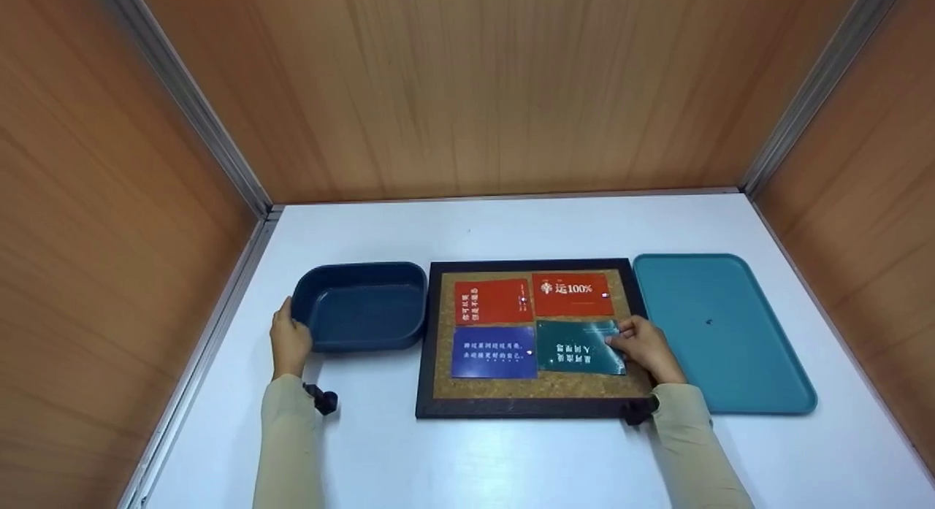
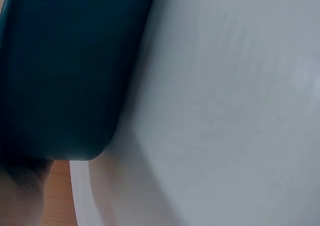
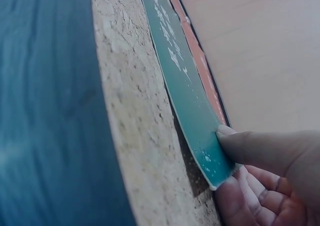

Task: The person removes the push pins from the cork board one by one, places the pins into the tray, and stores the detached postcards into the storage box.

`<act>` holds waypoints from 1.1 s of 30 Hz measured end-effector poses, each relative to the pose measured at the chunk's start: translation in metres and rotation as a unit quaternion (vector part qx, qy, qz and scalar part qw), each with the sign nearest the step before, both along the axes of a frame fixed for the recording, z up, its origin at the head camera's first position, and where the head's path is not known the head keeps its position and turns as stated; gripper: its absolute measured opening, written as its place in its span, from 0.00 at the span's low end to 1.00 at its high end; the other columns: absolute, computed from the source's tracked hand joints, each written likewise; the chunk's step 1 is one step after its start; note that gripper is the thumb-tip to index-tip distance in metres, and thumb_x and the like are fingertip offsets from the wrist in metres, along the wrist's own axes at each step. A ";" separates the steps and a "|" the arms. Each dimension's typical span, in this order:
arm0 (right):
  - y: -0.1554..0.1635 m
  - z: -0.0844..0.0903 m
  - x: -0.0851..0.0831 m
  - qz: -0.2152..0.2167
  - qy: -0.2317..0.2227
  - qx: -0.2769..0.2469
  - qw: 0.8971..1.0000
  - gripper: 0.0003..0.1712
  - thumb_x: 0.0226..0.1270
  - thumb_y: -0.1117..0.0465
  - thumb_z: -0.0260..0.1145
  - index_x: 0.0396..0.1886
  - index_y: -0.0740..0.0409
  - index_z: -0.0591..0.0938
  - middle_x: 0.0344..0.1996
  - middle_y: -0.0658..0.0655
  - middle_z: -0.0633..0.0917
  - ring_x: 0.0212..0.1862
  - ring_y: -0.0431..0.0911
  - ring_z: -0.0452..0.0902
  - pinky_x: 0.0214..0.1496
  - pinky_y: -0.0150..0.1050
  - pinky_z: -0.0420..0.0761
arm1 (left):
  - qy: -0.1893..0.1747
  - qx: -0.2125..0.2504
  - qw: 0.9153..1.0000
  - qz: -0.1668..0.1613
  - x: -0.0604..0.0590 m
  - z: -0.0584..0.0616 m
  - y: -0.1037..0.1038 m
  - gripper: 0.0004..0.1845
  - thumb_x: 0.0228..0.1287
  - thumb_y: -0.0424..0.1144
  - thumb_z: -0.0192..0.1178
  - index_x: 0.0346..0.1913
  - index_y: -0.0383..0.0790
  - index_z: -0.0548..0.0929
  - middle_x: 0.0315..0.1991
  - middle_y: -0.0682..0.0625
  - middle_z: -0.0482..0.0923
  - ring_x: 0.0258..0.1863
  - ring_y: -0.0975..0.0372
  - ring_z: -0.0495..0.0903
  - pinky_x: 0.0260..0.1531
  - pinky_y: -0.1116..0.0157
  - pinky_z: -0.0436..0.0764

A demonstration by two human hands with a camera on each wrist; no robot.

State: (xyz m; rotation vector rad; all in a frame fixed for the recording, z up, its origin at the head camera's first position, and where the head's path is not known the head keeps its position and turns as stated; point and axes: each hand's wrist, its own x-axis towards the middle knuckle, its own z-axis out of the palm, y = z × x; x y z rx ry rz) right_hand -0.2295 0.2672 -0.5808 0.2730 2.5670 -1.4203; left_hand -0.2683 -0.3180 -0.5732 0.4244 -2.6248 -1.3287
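Note:
In the head view, my right hand (image 1: 646,346) pinches the right edge of a dark green card (image 1: 577,345) with white lettering. Its thumb lies on top and the fingers are beneath in the right wrist view, where the card's end (image 3: 220,168) bends up off the cork (image 3: 132,100). The card lies over the lower right of a dark-framed cork board (image 1: 504,408). At the far left, my left hand (image 1: 290,341) rests along the left end of a navy blue basin (image 1: 365,341). In the left wrist view the basin wall (image 2: 70,75) mostly hides the fingers.
Two red cards, one at upper left (image 1: 497,301) and one at upper right (image 1: 573,304), plus a purple-blue card (image 1: 494,363), lie on the cork with small pins showing. A teal tray (image 1: 730,334) sits right of the board. Wooden panels (image 1: 497,93) enclose the white table (image 1: 467,458).

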 end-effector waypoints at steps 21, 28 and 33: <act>0.013 0.006 -0.002 0.014 -0.025 -0.080 0.996 0.24 0.61 0.59 0.70 0.48 0.70 0.71 0.37 0.57 0.78 0.33 0.41 0.78 0.33 0.35 0.83 | -0.014 -0.007 1.000 0.006 -0.001 0.003 0.007 0.31 0.67 0.22 0.32 0.75 0.29 0.48 0.70 0.27 0.53 0.72 0.40 0.54 0.71 0.48 0.57; 0.019 0.014 -0.006 0.022 -0.040 -0.118 0.992 0.22 0.62 0.59 0.69 0.47 0.68 0.71 0.34 0.51 0.77 0.34 0.40 0.78 0.34 0.32 0.83 | -0.012 -0.005 1.000 0.004 -0.001 0.003 0.006 0.31 0.67 0.22 0.32 0.74 0.28 0.48 0.70 0.27 0.54 0.71 0.40 0.54 0.71 0.48 0.58; 0.016 0.024 -0.011 0.018 -0.047 -0.111 0.993 0.23 0.61 0.57 0.70 0.47 0.66 0.71 0.32 0.50 0.76 0.28 0.40 0.77 0.32 0.35 0.82 | -0.008 -0.006 1.000 0.007 0.000 0.002 0.005 0.31 0.67 0.22 0.32 0.74 0.27 0.49 0.69 0.26 0.55 0.71 0.40 0.54 0.71 0.48 0.57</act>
